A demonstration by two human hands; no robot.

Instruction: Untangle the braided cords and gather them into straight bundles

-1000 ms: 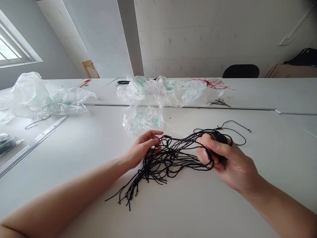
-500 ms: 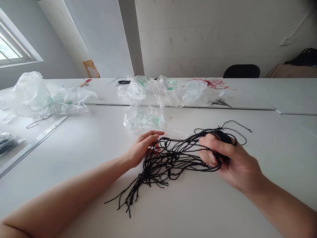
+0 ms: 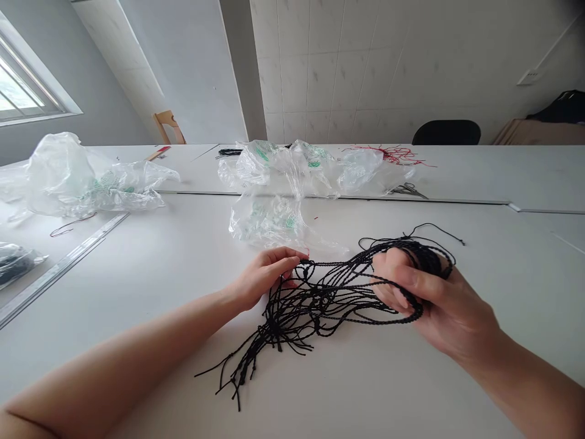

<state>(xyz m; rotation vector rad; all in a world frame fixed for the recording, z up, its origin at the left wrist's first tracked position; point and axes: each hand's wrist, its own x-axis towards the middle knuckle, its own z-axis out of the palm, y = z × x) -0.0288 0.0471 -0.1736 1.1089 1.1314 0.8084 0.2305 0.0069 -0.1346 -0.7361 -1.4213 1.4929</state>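
Note:
A bundle of black braided cords [image 3: 320, 299] stretches between my two hands just above the white table. My right hand [image 3: 425, 292] is closed around the looped end, with coils lying over the back of its fingers. Thumb and forefinger of my left hand [image 3: 269, 271] pinch one cord by a knot at the bundle's left end, and a bit of red thread [image 3: 308, 251] shows at the fingertips. Knotted loose ends of the cords hang toward the lower left. One thin cord trails from the bundle past the right hand.
Crumpled clear plastic bags [image 3: 269, 219] lie beyond my hands, and another bag [image 3: 64, 177] lies at the left. Scissors [image 3: 409, 190] and red cords [image 3: 393, 153] are on the far table. A metal strip [image 3: 64, 268] runs along the left side. A black chair [image 3: 446, 132] stands behind.
My left thumb and forefinger have closed on the knotted cord. My right hand has moved slightly right with the looped end, drawing the upper cords straighter.

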